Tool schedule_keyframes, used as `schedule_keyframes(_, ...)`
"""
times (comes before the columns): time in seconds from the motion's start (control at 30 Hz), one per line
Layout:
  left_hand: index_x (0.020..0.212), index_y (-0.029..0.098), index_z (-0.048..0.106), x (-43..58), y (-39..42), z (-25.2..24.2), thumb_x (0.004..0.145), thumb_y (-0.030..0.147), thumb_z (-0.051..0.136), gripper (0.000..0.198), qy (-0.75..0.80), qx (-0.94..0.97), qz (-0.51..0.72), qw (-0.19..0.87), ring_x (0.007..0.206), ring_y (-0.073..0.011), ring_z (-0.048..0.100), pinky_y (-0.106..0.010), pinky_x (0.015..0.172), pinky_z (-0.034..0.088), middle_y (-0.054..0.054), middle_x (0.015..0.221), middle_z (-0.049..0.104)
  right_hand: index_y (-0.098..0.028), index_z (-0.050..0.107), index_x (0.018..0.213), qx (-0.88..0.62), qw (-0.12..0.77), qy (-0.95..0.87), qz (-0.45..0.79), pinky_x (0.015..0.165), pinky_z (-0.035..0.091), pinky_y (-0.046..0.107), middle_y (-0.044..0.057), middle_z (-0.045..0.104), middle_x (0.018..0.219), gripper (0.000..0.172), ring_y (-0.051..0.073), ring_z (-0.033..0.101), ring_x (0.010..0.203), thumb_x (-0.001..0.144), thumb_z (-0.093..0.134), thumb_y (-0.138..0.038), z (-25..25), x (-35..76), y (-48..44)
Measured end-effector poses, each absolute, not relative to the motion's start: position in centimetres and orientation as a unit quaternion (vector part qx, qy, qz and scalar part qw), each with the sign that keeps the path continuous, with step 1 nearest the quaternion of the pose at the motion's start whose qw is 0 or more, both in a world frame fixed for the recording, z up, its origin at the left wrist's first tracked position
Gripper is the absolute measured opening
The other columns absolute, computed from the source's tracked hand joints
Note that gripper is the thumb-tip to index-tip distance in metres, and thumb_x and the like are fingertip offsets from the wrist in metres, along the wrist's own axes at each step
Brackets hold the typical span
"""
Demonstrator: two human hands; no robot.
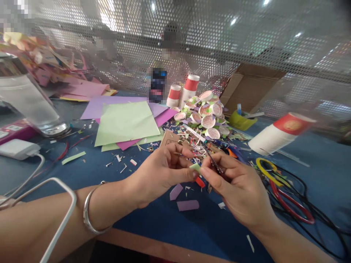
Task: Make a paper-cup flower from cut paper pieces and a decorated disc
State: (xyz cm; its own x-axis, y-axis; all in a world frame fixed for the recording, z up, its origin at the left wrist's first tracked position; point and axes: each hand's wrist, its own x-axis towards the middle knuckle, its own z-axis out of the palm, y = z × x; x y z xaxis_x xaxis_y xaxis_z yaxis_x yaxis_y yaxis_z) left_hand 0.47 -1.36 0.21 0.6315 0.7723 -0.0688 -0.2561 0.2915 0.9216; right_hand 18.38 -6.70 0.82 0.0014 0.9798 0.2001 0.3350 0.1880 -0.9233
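A small piece of light green paper (195, 167) is pinched between the fingertips of my left hand (164, 171). My right hand (233, 182) touches the same piece with its thumb and also has dark scissors (215, 164) in its fingers, the blades pointing up and away. Below the hands, two purple paper pieces (188, 205) lie on the blue table (142, 226). Beyond them are paper scraps and a heap of cut cup pieces (208, 121) with green and purple bits. Green sheets (127, 122) lie over purple and pink ones at the left.
Stacked paper cups (281, 133) lean at the right, near yellow and red rings (292, 204) and black cables. More cups (189, 87) stand behind the heap, beside a yellow-green container (241, 120). A glass bottle (33, 102) and white charger (19, 149) are at the left.
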Motion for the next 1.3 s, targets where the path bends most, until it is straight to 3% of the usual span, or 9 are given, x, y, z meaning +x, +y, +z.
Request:
schedule_keyframes(0.17, 0.078, 0.012, 0.063, 0.5, -1.4, 0.2, 0.075, 0.021, 0.086, 0.025, 0.272, 0.435, 0.289, 0.808, 0.071, -0.0086, 0.065, -0.02, 0.07, 0.048, -0.001, 0.073, 0.068, -0.02, 0.063, 0.074, -0.535, 0.471, -0.624, 0.321, 0.044, 0.035, 0.018, -0.005, 0.054, 0.061, 0.024, 0.005, 0.042, 0.048, 0.089, 0.068, -0.037, 1.0, 18.1, -6.7)
schedule_keyframes(0.43, 0.081, 0.012, 0.065, 0.7, -1.4, 0.0, 0.082, 0.021, 0.082, 0.019, 0.258, 0.377, 0.319, 0.83, 0.073, -0.0092, 0.068, -0.02, 0.072, 0.05, -0.002, 0.075, 0.069, -0.021, 0.063, 0.08, -0.52, 0.479, -0.627, 0.328, 0.043, 0.029, 0.019, -0.007, 0.048, 0.054, 0.019, 0.005, 0.038, 0.046, 0.093, 0.067, -0.035, 0.6, 18.3, -6.7)
schedule_keyframes(0.7, 0.089, 0.01, 0.067, -0.3, 0.2, 0.2, 0.088, 0.016, 0.075, 0.01, 0.203, 0.371, 0.294, 0.857, 0.074, -0.0066, 0.066, -0.017, 0.075, 0.053, -0.002, 0.081, 0.067, -0.022, 0.068, 0.098, -0.441, 0.474, -0.576, 0.499, 0.04, 0.016, 0.021, -0.01, 0.031, 0.058, 0.031, 0.005, 0.018, 0.046, 0.094, 0.065, -0.053, -0.4, 19.4, -7.0)
schedule_keyframes(0.9, 0.091, 0.012, 0.066, -0.8, 1.6, 0.1, 0.087, 0.02, 0.077, 0.013, 0.143, 0.436, 0.233, 0.857, 0.079, -0.009, 0.069, -0.016, 0.076, 0.054, -0.004, 0.084, 0.07, -0.021, 0.067, 0.09, -0.42, 0.451, -0.524, 0.588, 0.042, 0.01, 0.022, -0.009, 0.025, 0.059, 0.04, 0.005, 0.017, 0.049, 0.095, 0.06, -0.06, 0.1, 19.3, -7.1)
schedule_keyframes(1.3, 0.088, 0.015, 0.068, -1.2, 2.9, -0.2, 0.084, 0.016, 0.079, 0.012, 0.131, 0.496, 0.282, 0.811, 0.074, -0.0092, 0.071, -0.017, 0.071, 0.055, -0.001, 0.08, 0.073, -0.019, 0.068, 0.087, -0.406, 0.402, -0.5, 0.651, 0.041, 0.011, 0.02, -0.009, 0.029, 0.056, 0.042, 0.004, 0.019, 0.048, 0.094, 0.061, -0.059, 1.1, 19.4, -7.7)
